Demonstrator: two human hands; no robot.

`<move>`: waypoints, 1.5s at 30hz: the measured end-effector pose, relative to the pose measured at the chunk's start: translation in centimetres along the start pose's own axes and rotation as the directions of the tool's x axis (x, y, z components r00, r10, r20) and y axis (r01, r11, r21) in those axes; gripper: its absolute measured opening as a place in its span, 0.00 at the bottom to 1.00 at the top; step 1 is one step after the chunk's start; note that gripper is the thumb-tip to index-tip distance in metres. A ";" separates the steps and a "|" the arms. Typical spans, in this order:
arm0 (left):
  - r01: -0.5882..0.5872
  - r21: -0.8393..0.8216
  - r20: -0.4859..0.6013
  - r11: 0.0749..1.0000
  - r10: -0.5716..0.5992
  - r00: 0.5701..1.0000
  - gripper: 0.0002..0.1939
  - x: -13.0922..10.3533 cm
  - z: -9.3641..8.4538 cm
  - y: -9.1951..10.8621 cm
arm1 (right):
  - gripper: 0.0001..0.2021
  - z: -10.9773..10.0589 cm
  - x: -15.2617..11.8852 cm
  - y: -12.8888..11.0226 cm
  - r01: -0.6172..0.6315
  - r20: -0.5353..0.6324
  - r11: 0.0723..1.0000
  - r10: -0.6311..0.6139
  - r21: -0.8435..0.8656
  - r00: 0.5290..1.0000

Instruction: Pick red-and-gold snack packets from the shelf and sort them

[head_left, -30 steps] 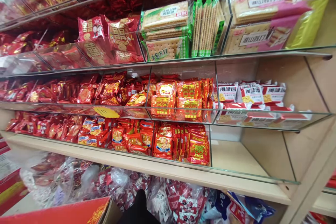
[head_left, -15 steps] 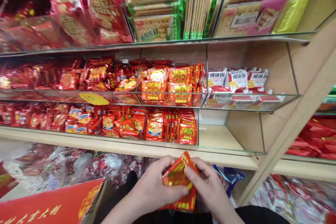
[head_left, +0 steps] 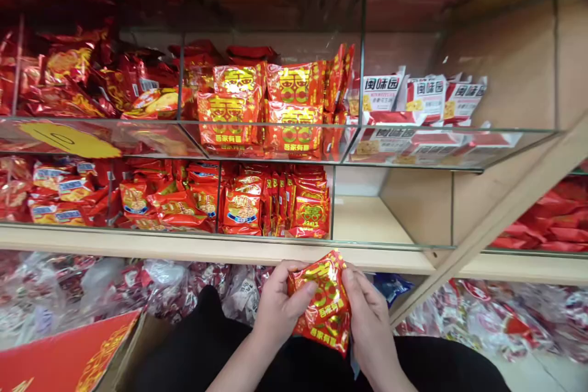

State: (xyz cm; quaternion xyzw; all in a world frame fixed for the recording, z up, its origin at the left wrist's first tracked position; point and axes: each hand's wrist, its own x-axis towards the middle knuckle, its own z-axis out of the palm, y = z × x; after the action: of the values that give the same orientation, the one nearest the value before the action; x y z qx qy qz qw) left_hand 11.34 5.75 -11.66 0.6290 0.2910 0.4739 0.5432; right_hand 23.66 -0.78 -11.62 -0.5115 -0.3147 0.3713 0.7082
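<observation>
**Red packets held between two hands, low in the frame**

The left hand (head_left: 281,303) grips the red packets (head_left: 331,301) from their left, its thumb across the front; the right hand (head_left: 370,321) closes on their right edge. The hands are apart, with the packets between them at lower centre. This looks like a holding or lining-up step, with at least two packets overlapping. Any move from here would call for a light, even pinch from both sides, as the slick wrappers could slide apart.

Further out, a red box (head_left: 64,352) sits at lower left. Similar-looking packets (head_left: 294,82) stand upper centre, beside white packets (head_left: 425,95) at upper right.
</observation>
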 end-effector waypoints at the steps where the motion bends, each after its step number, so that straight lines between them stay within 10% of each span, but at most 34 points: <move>1: -0.008 0.030 -0.012 1.000 0.008 1.000 0.08 -0.2 -0.4 -0.1 | 0.16 0.2 -0.1 0.1 -0.054 0.024 0.998 0.054 0.023 0.998; 7: -0.182 0.408 0.058 0.895 0.174 0.983 0.06 -0.9 -2.4 -0.2 | 0.24 0.0 0.2 0.2 -0.020 0.170 0.987 0.047 -0.156 0.984; 13: -0.322 0.234 -0.044 0.917 0.340 0.939 0.13 -1.4 -2.9 -0.2 | 0.17 0.6 0.5 -1.9 0.188 0.299 0.891 -0.062 -0.413 0.952; 20: -0.471 0.085 -0.262 0.878 0.476 0.840 0.19 -1.7 -3.4 0.2 | 0.06 3.3 0.7 -8.7 0.675 0.652 0.403 -0.217 -0.618 0.727; 27: -0.190 -0.239 -0.463 0.952 0.061 0.884 0.29 -1.8 -2.4 -0.5 | 0.03 4.1 0.5 -9.4 0.711 0.688 0.264 -0.188 -0.652 0.701; 31: -0.182 -0.178 -0.386 0.967 0.101 0.917 0.24 -1.7 -3.0 -0.2 | 0.03 5.0 2.0 -15.5 0.769 0.654 0.324 -0.404 -0.552 0.640; 36: -0.158 -0.134 -0.388 0.978 0.095 0.917 0.20 -1.7 -2.5 -0.5 | 0.10 8.0 7.5 -23.9 0.796 0.337 0.350 -0.767 -0.493 0.546; 45: -0.220 -0.016 -0.373 0.975 0.198 0.907 0.19 -1.7 -1.9 -1.9 | 0.08 9.8 12.1 -24.8 0.697 0.440 0.262 -0.616 -0.668 0.653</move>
State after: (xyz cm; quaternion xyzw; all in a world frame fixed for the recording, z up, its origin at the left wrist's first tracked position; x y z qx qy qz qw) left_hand 9.23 5.47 -14.05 0.5404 0.3050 0.6471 0.4428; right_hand 27.07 9.31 15.70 -0.5735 -0.6583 -0.1153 0.4738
